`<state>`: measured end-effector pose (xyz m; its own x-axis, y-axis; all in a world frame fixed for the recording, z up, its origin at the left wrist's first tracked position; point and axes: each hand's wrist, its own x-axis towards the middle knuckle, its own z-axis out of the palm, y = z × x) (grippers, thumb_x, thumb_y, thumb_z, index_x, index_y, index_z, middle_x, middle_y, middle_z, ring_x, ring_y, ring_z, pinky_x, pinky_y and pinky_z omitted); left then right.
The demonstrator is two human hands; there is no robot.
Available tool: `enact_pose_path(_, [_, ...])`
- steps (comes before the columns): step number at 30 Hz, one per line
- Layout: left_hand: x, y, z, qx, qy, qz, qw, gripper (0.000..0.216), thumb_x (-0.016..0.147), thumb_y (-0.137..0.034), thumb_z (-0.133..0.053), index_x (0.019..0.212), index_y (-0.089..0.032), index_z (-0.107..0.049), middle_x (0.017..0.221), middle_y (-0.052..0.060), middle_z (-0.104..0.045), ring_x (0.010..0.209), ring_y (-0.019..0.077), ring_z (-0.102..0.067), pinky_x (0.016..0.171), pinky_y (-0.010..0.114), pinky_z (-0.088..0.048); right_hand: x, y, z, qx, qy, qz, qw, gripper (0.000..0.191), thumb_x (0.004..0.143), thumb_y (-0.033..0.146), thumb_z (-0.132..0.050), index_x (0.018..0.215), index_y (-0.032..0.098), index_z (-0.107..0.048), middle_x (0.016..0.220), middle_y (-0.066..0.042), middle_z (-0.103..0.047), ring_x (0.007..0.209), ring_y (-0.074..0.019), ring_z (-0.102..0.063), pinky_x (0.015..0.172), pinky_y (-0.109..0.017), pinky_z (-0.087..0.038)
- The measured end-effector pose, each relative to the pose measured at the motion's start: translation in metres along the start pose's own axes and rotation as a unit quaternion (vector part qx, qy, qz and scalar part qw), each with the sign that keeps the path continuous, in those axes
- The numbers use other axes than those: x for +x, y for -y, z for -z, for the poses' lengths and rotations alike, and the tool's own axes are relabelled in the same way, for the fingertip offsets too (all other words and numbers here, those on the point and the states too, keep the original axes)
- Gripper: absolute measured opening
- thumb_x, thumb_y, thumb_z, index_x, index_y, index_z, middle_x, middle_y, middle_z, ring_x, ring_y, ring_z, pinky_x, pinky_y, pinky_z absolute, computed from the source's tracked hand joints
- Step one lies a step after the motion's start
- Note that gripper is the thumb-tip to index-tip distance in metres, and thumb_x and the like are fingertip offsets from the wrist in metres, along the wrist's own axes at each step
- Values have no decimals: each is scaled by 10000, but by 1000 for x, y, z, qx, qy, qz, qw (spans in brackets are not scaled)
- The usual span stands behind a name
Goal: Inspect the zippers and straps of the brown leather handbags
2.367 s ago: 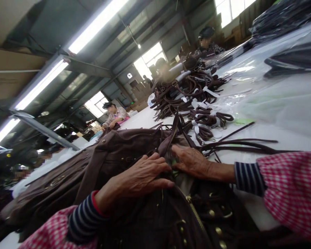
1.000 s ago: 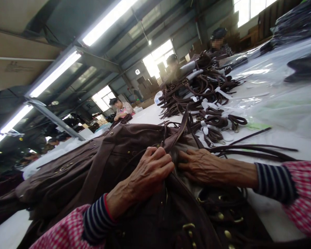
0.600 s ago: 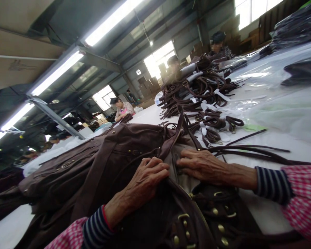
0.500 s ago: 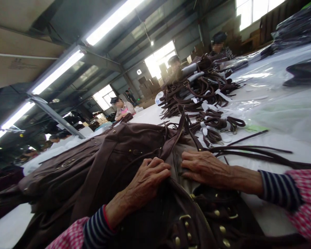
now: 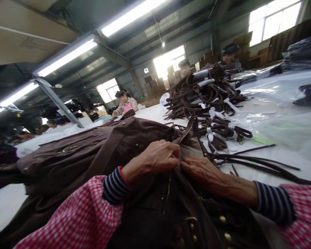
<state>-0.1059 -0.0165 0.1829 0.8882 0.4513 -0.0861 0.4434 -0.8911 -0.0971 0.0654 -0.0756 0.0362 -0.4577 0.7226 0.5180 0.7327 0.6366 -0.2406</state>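
Note:
A dark brown bag [image 5: 150,204] with brass zips, studs and buckles lies in front of me, its zipped mouth partly open on a grey lining. My left hand [image 5: 162,155] is closed, its fingers pinching the edge of the mouth beside the zip. My right hand [image 5: 202,170] meets it from the other side, fingers together and bent against the same edge. The fingertips of my right hand are mostly hidden in the folds. What exact bit of zip or lining lies between the hands is too small to tell.
More brown bags [image 5: 64,148] lie stacked to the left. Behind the hands sits a heap of brown straps [image 5: 197,93] with white wrapping. Loose straps [image 5: 254,160] run along the white table [image 5: 298,152] at right. Several people work farther back, one in a pink apron [image 5: 128,106].
My left hand has moved right and up to the mouth's edge, close to my right hand. The right hand's fingers have shifted lower. The view has turned slightly left.

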Motion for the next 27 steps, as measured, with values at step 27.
enact_pose_path(27, [39, 39, -106, -177, -284, 34, 942, 119, 870, -286, -631, 826, -261, -738, 980, 23, -720, 989, 253, -567, 839, 391, -457, 29, -26, 53, 64, -6, -129, 989, 246, 820, 126, -684, 1059, 184, -702, 981, -25, -735, 875, -174, -671, 753, -240, -451])
